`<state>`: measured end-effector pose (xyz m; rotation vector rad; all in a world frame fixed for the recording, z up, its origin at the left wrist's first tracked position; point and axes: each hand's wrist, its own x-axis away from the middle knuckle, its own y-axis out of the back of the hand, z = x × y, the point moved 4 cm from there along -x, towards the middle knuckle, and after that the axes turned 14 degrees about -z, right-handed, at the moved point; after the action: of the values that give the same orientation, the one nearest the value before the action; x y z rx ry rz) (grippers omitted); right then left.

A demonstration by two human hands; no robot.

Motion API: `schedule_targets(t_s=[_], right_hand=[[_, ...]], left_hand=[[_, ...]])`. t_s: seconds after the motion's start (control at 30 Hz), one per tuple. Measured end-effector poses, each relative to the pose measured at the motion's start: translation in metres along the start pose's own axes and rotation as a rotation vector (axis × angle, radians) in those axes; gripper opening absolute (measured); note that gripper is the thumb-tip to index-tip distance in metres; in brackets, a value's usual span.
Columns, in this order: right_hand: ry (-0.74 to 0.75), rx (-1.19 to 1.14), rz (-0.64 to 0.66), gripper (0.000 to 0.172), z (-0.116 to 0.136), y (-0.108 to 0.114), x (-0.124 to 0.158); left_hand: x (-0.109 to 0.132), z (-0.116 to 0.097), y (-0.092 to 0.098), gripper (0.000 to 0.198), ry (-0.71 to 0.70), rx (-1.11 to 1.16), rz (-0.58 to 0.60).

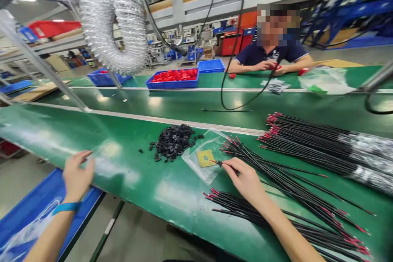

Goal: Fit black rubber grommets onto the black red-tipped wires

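My right hand [245,180] pinches a thin black cable [219,163] near its red-tipped end, above a clear plastic bag [206,175]. A small yellow card [205,158] with a hole in it lies on that bag. At the table's left front edge my left hand [78,176] is open, thumb and fingers apart, with nothing in it. A heap of small black plastic parts [174,141] lies between the hands, on the green table [138,188]. Loose black cables with red ends [273,168] spread behind my right forearm, and another bunch [236,206] runs beneath it.
Further cable bundles [310,141], partly wrapped in clear plastic, lie at the right. Beyond the raised rail, a blue tray of red parts [172,85] stands near a co-worker [270,59] handling a red piece. A black cord [222,86] and silver duct [132,28] hang overhead.
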<state>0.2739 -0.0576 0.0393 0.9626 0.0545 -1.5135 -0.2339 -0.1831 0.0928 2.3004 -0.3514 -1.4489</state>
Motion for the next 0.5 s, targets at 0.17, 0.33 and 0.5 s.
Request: schedule_targets(t_s=[0.17,0.33,0.5], right_hand=[[0.027,-0.020,-0.074,0.026,0.005,0.010,0.000],[0.092,0.058,-0.111,0.022,0.004,0.016,0.000],[0.116,0.177,-0.158,0.023,-0.006,0.016,0.006]], left_hand=[[0.045,-0.208,-0.093,0.019,-0.252,0.642,0.441],[0.097,-0.340,-0.125,0.025,-0.380,0.982,0.908],[0.122,-0.349,-0.150,0.023,-0.133,1.106,1.011]])
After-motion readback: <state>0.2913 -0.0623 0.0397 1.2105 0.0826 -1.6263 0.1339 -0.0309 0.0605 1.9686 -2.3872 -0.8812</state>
